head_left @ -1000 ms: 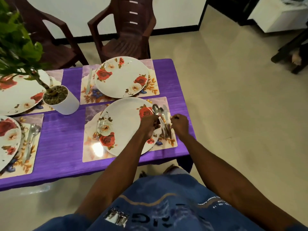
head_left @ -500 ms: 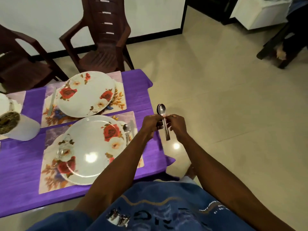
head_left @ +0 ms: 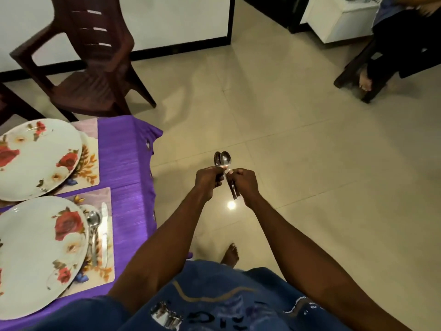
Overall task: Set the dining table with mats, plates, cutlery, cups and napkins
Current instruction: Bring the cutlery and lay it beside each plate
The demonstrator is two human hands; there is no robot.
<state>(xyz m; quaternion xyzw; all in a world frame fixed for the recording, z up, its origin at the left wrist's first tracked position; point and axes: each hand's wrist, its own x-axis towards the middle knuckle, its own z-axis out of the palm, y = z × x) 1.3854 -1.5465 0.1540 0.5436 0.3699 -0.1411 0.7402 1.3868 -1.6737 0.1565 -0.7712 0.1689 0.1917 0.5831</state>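
Item: blue garment [head_left: 214,304], nearest the camera. Printed lettering and a graphic across the front, upside down and blurred; not legible.

Item: near plate [head_left: 35,254] on its mat [head_left: 105,271] on the purple counter [head_left: 128,168]; a spoon [head_left: 93,225] and knife [head_left: 104,235] lie on the mat beside it. No cup or napkin visible.

Item: left hand [head_left: 207,181] and right hand [head_left: 243,183], both with fingers curled around one bundle of cutlery [head_left: 225,168], held over the floor [head_left: 286,151], off the counter's end.

Risk: sorting a loose bundle in mid-air; a piece could slip and fall onto the tiles near the bare foot [head_left: 230,255].

Item: far plate [head_left: 35,158]. No brand marks readable.
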